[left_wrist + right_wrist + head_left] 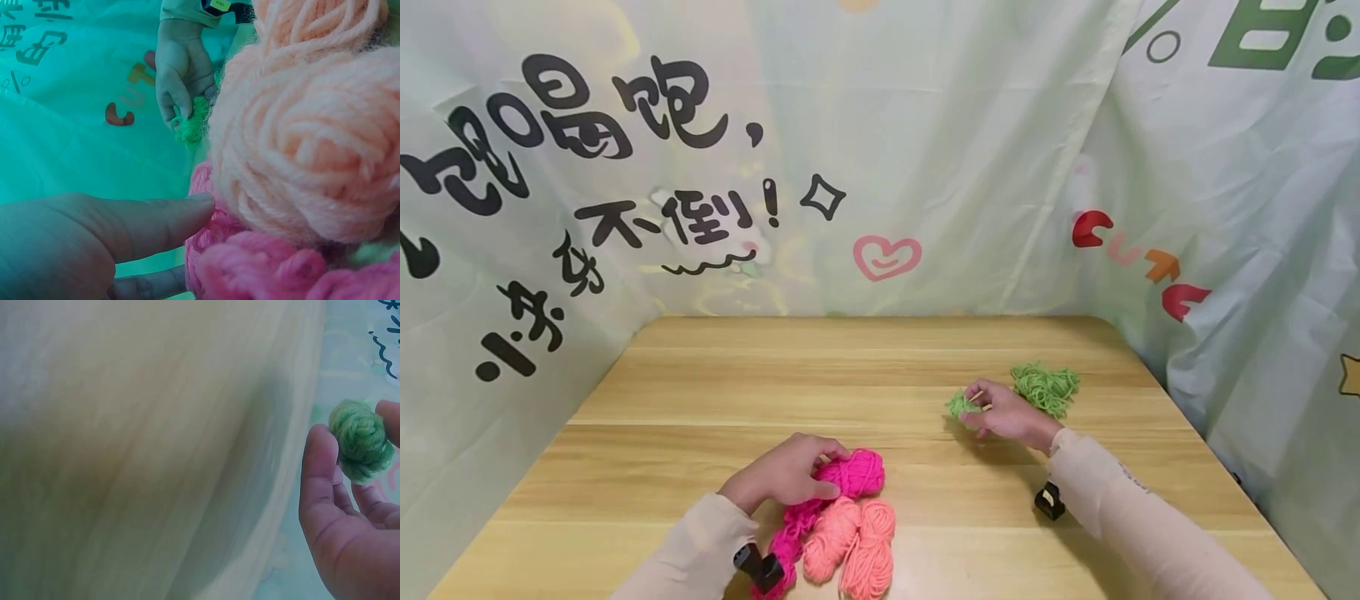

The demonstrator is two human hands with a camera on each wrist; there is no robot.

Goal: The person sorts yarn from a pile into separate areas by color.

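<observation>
My left hand (778, 471) grips one end of a bright pink skein of yarn (862, 472), thumb on the near side and fingers over the top. In the left wrist view, the thumb (156, 222) lies against the pink yarn (262, 265). Two coral yarn skeins (831, 540) lie close by on the table. Farther right, my right hand (1011, 414) pinches a small ball of green yarn (961, 405) between thumb and fingertips. The right wrist view shows that green ball (360, 440) held above the tabletop. Behind the right hand sits a loose heap of green yarn (1047, 390).
A loopy pink strand (784, 546) trails toward the table's near edge, beside the left wrist. The wooden table (820, 375) is backed by printed curtains (970, 167) on its far, left and right sides. Black wrist bands (1049, 502) sit on both sleeves.
</observation>
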